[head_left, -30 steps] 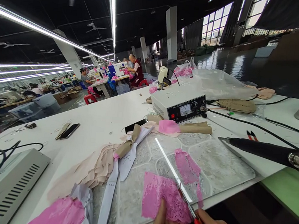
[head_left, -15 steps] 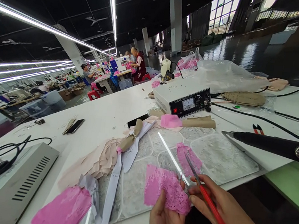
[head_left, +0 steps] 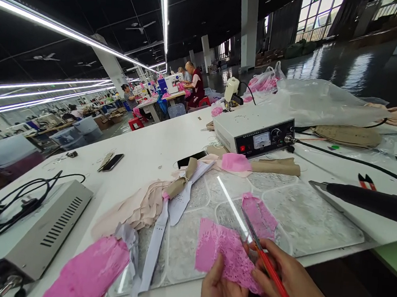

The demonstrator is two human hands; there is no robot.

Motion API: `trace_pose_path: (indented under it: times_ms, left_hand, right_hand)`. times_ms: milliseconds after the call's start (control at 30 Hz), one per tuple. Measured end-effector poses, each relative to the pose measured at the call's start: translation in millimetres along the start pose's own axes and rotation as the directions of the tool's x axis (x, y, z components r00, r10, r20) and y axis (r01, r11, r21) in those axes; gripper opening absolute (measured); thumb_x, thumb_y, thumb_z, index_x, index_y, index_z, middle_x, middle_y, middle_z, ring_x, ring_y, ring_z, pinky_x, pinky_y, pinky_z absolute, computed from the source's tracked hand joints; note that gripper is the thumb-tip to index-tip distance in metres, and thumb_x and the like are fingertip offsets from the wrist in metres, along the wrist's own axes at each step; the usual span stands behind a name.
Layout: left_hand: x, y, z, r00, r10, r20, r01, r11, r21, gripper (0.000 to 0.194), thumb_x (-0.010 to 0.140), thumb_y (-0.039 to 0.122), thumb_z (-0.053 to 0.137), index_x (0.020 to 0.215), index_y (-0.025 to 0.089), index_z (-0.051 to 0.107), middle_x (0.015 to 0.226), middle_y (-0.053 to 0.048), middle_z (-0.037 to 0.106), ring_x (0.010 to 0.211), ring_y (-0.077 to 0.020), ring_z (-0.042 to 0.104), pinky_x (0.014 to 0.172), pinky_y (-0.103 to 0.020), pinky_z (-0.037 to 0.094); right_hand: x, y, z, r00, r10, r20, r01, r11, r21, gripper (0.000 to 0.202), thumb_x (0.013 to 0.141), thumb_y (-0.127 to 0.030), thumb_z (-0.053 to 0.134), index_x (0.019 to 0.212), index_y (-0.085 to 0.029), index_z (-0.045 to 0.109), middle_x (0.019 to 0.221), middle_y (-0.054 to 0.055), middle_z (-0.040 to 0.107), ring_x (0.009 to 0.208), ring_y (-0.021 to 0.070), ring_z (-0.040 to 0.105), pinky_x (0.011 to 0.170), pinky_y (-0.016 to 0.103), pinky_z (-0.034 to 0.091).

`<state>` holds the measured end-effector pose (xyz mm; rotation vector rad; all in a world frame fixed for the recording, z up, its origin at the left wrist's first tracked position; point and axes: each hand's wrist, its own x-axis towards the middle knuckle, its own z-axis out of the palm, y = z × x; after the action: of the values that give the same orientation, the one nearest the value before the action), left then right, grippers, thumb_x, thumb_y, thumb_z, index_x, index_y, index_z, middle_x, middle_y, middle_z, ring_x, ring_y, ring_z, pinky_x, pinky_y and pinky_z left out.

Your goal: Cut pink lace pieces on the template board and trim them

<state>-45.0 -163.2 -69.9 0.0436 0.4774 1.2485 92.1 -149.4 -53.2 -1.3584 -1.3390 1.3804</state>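
My left hand [head_left: 224, 290] is closed on a piece of pink lace fabric [head_left: 225, 253], thumb on top and fingers beneath. My right hand [head_left: 279, 273] grips red tweezers [head_left: 273, 274], their metal tips pointing away from me over the tabletop. The right fingertips are at the right edge of the lace; whether they pinch it too, I cannot tell. Just beyond the tweezers' tips, a second pink lace piece [head_left: 259, 216] lies on a grey marbled board [head_left: 183, 255]. To the left sit a larger stack of pink fabric [head_left: 88, 269] and a bundle of pale beige pieces [head_left: 131, 207].
A control box with a dial [head_left: 256, 135] stands behind the board. A black handheld tool [head_left: 370, 202] and red-handled snips [head_left: 367, 181] lie at right. Another metal box [head_left: 37, 226] with cables stands at left. A phone [head_left: 112, 162] and a plastic bag [head_left: 320, 102] are farther back.
The view has swung a little to the left, so the table things appear farther right. Both hands keep their grips; the right hand is slightly closer over the lace.
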Motion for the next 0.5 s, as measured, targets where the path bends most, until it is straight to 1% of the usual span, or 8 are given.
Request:
trace_pose_path:
  times_ms: [100,233,333,433,500]
  left_hand:
    - [-0.2,0.3,-0.4,1.000,0.012,0.021,-0.013,1.000,0.023,0.036,0.090,0.029,0.052,0.108,0.006,0.073,0.118,-0.019,0.070,0.126,-0.0298,0.056,0.114,-0.043,0.035]
    - [-0.5,-1.3,-1.5,0.999,0.023,0.033,-0.025,0.999,0.039,0.038,0.091,0.032,0.052,0.107,0.006,0.073,0.120,-0.019,0.068,0.126,-0.0306,0.056,0.114,-0.044,0.035]
    - [-1.3,-2.4,-1.4,0.999,0.044,0.026,-0.044,0.999,0.015,0.035,0.091,0.032,0.052,0.103,0.007,0.075,0.116,-0.018,0.071,0.122,-0.0292,0.059,0.113,-0.042,0.036]
    - [-3.4,0.2,1.6,0.994,0.111,-0.005,-0.111,0.994,-0.022,0.029,0.089,0.027,0.054,0.096,0.010,0.077,0.109,-0.016,0.073,0.114,-0.0269,0.064,0.111,-0.040,0.039]
    - [-5.7,4.8,6.8,0.987,0.148,-0.059,-0.150,0.988,-0.032,0.028,0.090,0.024,0.053,0.093,0.011,0.077,0.106,-0.015,0.075,0.106,-0.0256,0.068,0.108,-0.039,0.043]
  right_hand:
    - [-0.6,-2.8,-0.4,0.998,0.042,0.042,-0.043,0.999,0.019,0.036,0.069,-0.038,0.059,0.097,-0.023,0.043,0.059,-0.011,0.041,0.047,0.0116,0.049,0.046,0.025,0.045]
    - [0.0,-2.8,-1.6,0.994,0.085,0.073,-0.087,0.996,0.021,0.040,0.068,-0.039,0.060,0.100,-0.024,0.042,0.061,-0.010,0.045,0.045,0.0115,0.051,0.044,0.025,0.046]
    - [-0.6,-0.6,-0.4,0.992,0.097,0.074,-0.095,0.995,-0.030,0.038,0.067,-0.040,0.058,0.097,-0.024,0.042,0.056,-0.010,0.047,0.042,0.0122,0.051,0.041,0.024,0.044]
    - [-2.5,4.3,0.3,0.997,0.073,0.040,-0.071,0.997,-0.040,0.039,0.068,-0.042,0.057,0.100,-0.023,0.043,0.053,-0.011,0.046,0.039,0.0121,0.051,0.039,0.024,0.041]
    - [-2.9,8.8,-1.4,0.995,0.076,0.064,-0.073,0.996,-0.044,0.042,0.069,-0.043,0.058,0.103,-0.023,0.042,0.053,-0.011,0.047,0.040,0.0124,0.052,0.039,0.024,0.042]
